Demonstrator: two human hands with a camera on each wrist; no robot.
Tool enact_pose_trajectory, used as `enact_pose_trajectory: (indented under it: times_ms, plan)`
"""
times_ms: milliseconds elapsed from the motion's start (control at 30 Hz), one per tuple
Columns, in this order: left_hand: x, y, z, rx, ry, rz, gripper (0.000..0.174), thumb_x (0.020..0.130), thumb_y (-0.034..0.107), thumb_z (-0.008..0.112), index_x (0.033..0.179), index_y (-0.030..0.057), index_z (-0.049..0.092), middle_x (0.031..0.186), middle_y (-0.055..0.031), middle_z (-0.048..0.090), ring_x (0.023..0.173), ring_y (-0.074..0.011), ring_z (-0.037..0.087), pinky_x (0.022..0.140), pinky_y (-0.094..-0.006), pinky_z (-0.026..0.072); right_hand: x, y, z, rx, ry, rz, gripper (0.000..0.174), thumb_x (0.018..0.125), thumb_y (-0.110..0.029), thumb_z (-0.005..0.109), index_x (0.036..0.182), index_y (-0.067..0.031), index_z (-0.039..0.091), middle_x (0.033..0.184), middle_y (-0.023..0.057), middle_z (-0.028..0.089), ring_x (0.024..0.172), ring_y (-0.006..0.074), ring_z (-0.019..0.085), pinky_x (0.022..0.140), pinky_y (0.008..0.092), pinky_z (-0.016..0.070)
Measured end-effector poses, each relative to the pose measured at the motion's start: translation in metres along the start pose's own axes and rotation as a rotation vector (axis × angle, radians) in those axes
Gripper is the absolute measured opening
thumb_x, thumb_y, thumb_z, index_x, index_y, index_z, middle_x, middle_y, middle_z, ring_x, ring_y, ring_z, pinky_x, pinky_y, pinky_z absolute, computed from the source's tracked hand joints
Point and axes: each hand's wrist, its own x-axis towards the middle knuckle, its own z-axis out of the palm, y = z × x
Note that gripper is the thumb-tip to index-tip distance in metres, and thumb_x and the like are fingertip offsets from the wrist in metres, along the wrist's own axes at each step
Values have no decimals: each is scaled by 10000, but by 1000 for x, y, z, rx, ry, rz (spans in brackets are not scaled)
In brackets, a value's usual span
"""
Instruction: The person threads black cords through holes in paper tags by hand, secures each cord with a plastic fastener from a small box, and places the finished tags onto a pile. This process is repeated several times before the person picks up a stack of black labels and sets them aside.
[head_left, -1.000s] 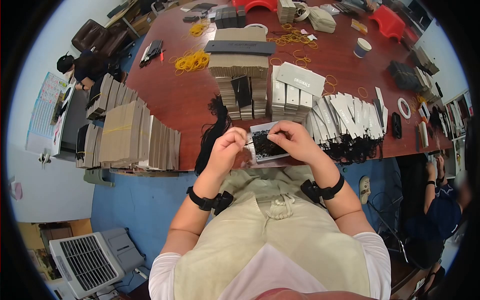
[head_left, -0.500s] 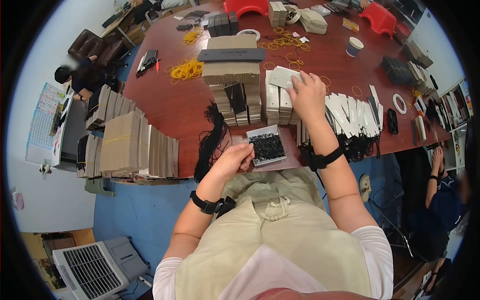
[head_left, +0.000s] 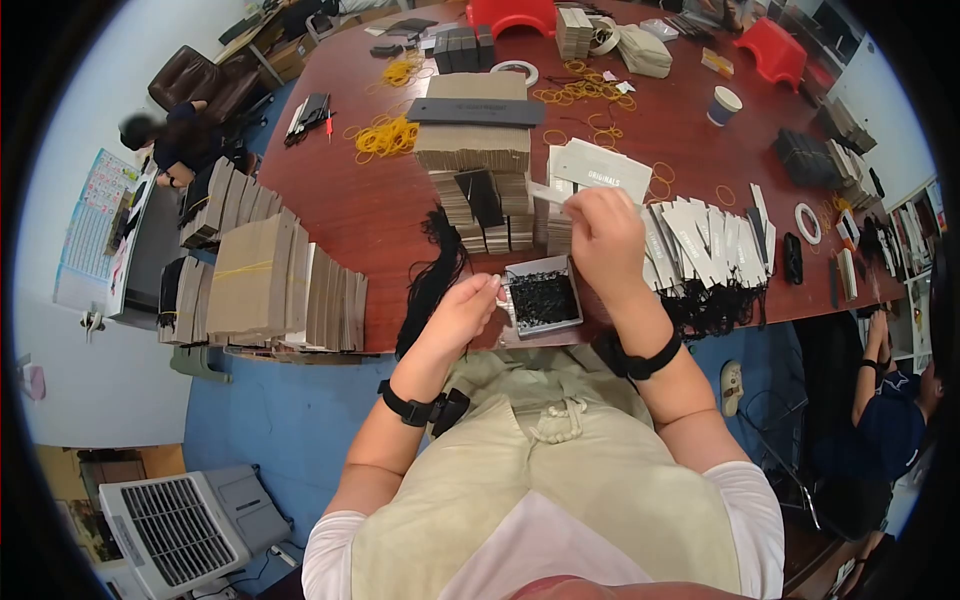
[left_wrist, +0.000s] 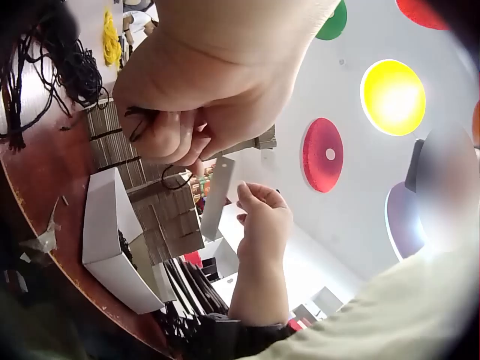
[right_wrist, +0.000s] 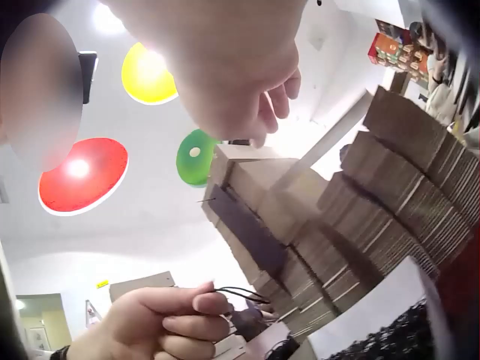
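My left hand [head_left: 467, 312] is just left of a small white box [head_left: 577, 318] of small black pieces. Its thumb and fingers pinch a thin black cord loop [left_wrist: 175, 180], which also shows in the right wrist view. Above and right of the box, my right hand [head_left: 607, 240] holds a pale flat hang tag [head_left: 547, 193] by one end. The tag's free end points left, and a small hole shows near it in the left wrist view. Behind that hand stand stacked white tags, the top one [head_left: 600, 170] printed.
Tall stacks of grey-brown cards [head_left: 472, 150] stand behind the box, more stacks [head_left: 250, 265] at left. A black cord bundle [head_left: 430, 285] hangs over the table edge. Strung tags [head_left: 705, 240] fan out at right. Yellow rubber bands [head_left: 385, 138] and a paper cup [head_left: 724, 105] lie farther back.
My right hand went from over the box to the white tag stack, then came back toward me holding a tag. My left hand dropped slightly and stays beside the box.
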Motion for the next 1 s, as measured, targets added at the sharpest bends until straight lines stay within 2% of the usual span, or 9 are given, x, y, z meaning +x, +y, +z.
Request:
enact_pose_trajectory:
  times_ms: [100, 200, 400, 533, 667, 767, 800, 900, 1000]
  plan:
    - [8, 5, 3, 34, -6, 41, 251, 956, 297, 451, 806, 110, 525, 620, 84, 374, 493, -14, 260, 437, -175, 203, 3, 12, 2, -86, 19, -78, 189, 666, -57, 673, 842, -69, 605, 844, 59, 583, 802, 265, 540, 707, 385, 429]
    - [11, 5, 0, 5, 4, 56, 248, 957, 282, 450, 802, 102, 523, 624, 76, 385, 490, -16, 261, 437, -176, 211, -12, 24, 9, -128, -118, 5, 229, 667, -97, 690, 881, -73, 611, 874, 57, 578, 827, 264, 535, 745, 383, 420]
    - [9, 1, -13, -60, 57, 146, 235, 957, 242, 454, 836, 65, 549, 596, 82, 364, 485, -5, 264, 421, -173, 206, -23, 38, -5, -123, -235, -120, 281, 666, -113, 699, 931, -66, 617, 918, 79, 585, 898, 285, 542, 791, 378, 428]
    - [6, 10, -18, -37, 106, 114, 226, 946, 239, 480, 857, 54, 573, 601, 90, 374, 492, -3, 273, 440, -168, 225, -6, 4, -5, -45, -67, -85, 194, 658, -17, 632, 847, -52, 614, 875, 69, 597, 836, 282, 559, 751, 397, 446]
    - [0, 18, -13, 57, 137, 167, 221, 938, 242, 500, 872, 50, 587, 592, 104, 365, 500, 1, 271, 448, -170, 232, -25, 19, -6, -115, -236, -39, 198, 687, 8, 633, 879, -40, 628, 857, 107, 622, 825, 283, 590, 738, 348, 476]
    - [-5, 16, -14, 90, 163, 190, 222, 937, 237, 502, 897, 41, 598, 601, 103, 390, 519, 3, 306, 462, -168, 253, -16, -11, -15, 195, -147, 48, 151, 718, 25, 621, 858, -31, 626, 823, 114, 622, 783, 261, 609, 709, 308, 480]
    - [-6, 18, -15, 113, 156, 184, 219, 937, 229, 503, 903, 37, 600, 619, 95, 424, 539, 0, 340, 480, -166, 279, -13, -21, -10, 420, -133, 165, 140, 747, -3, 639, 884, -19, 611, 825, 101, 635, 685, 215, 615, 628, 279, 484]
    - [-6, 21, -8, 120, 118, 247, 200, 934, 198, 508, 921, 24, 605, 720, 61, 525, 648, -15, 433, 575, -170, 353, -1, -39, 16, 948, -241, 558, 138, 784, -39, 647, 902, -3, 586, 804, 70, 626, 710, 135, 597, 657, 251, 476]
    - [-9, 29, -2, 145, 85, 308, 178, 930, 167, 513, 938, 16, 607, 842, 25, 587, 768, -30, 480, 681, -186, 391, 6, -32, 37, 881, -293, 540, 144, 798, -56, 647, 898, 4, 562, 819, 45, 613, 724, 96, 571, 656, 242, 471]
